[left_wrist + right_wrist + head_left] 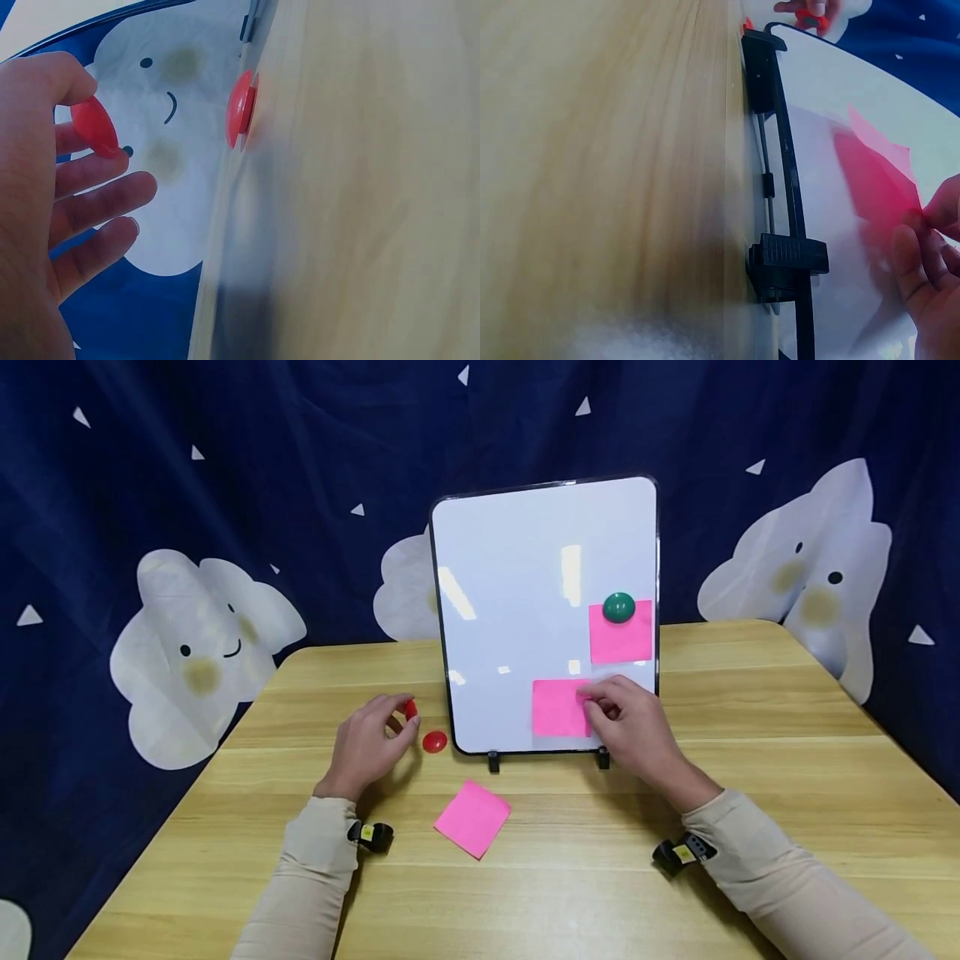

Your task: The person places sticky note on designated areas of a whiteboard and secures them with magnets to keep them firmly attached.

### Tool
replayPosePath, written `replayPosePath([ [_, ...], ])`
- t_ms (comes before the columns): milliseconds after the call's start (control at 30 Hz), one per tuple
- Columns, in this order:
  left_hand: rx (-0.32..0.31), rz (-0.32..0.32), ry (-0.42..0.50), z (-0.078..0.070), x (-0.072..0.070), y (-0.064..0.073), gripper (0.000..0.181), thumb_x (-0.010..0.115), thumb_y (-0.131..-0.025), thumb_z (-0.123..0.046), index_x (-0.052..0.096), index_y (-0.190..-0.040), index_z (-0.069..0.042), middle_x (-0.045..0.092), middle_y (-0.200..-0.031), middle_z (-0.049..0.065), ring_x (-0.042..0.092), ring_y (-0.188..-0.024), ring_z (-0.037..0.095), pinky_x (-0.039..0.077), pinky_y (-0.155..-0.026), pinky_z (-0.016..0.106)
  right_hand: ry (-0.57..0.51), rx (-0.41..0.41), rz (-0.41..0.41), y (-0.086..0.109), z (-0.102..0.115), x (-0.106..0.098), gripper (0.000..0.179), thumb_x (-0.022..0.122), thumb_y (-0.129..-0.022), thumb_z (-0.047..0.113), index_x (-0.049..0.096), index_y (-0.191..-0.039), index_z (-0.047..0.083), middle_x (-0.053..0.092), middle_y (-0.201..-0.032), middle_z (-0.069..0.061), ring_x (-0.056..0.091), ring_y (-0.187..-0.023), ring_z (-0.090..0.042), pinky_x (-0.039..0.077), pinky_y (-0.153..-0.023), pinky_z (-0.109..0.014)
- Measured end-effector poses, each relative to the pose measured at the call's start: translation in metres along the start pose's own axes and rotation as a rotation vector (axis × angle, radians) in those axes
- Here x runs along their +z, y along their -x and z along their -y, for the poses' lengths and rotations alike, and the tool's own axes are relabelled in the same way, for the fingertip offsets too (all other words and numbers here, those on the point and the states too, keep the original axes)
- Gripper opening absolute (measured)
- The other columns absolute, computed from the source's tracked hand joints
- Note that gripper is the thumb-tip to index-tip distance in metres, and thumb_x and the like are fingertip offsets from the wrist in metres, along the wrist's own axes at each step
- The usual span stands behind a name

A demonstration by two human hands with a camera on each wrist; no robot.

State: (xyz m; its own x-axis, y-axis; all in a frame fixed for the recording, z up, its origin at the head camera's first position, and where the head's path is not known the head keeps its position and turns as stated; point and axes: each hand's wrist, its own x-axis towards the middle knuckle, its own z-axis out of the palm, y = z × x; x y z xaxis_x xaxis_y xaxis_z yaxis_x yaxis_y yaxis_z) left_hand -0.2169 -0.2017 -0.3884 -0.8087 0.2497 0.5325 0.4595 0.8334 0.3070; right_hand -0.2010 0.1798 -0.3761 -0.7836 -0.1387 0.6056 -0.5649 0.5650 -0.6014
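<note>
Before the white rectangular board (510, 593), low and right, the right hand (636, 727) pinches a square pink paper note (558, 708) by its right edge; over left, the left hand (367, 745) pinches a domed red magnet (94, 126), other fingers apart.

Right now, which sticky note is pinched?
The lower note at the whiteboard, in the right hand; the upper note is under the green magnet, the third note on the table.

Left of the board (510, 627) lies one magnet (435, 742); before it, one note (472, 818); behind it, the curtain (322, 460). On its right side, another magnet (618, 607) overlaps the upper note (621, 647); near its bottom, the lower note (561, 710).
</note>
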Motion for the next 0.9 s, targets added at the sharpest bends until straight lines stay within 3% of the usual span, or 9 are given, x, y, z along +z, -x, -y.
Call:
replayPosePath([
  [267, 0.080, -0.074, 0.046, -0.007, 0.005, 0.000, 0.036, 0.068, -0.092, -0.030, 0.070, -0.119, -0.006, 0.070, -0.099, 0.004, 0.064, -0.070, 0.014, 0.053, -0.061, 0.034, 0.005, -0.022, -0.015, 0.002, 0.000, -0.001, 0.020, 0.068, -0.088, -0.004, 0.076, -0.107, 0.000, 0.067, -0.095, -0.005, 0.055, -0.076, -0.016, 0.043, -0.062, -0.016],
  [600, 0.178, -0.130, 0.066, -0.016, 0.002, -0.013, 0.033, 0.070, -0.091, -0.027, 0.070, -0.117, -0.006, 0.069, -0.095, 0.003, 0.062, -0.067, 0.012, 0.052, -0.059, 0.031, 0.003, -0.008, -0.021, 0.000, 0.002, 0.006, 0.021, 0.069, -0.089, -0.003, 0.077, -0.107, 0.001, 0.065, -0.093, -0.005, 0.054, -0.075, -0.015, 0.044, -0.060, -0.018],
  [900, 0.313, -0.157, 0.107, -0.046, 0.006, -0.034, 0.031, 0.069, -0.091, -0.026, 0.070, -0.114, -0.006, 0.067, -0.089, 0.003, 0.062, -0.066, 0.013, 0.052, -0.058, 0.029, 0.012, -0.012, -0.035, 0.001, 0.000, 0.003, 0.021, 0.070, -0.088, -0.003, 0.077, -0.106, 0.001, 0.065, -0.091, -0.005, 0.054, -0.074, -0.014, 0.043, -0.059, -0.017],
])
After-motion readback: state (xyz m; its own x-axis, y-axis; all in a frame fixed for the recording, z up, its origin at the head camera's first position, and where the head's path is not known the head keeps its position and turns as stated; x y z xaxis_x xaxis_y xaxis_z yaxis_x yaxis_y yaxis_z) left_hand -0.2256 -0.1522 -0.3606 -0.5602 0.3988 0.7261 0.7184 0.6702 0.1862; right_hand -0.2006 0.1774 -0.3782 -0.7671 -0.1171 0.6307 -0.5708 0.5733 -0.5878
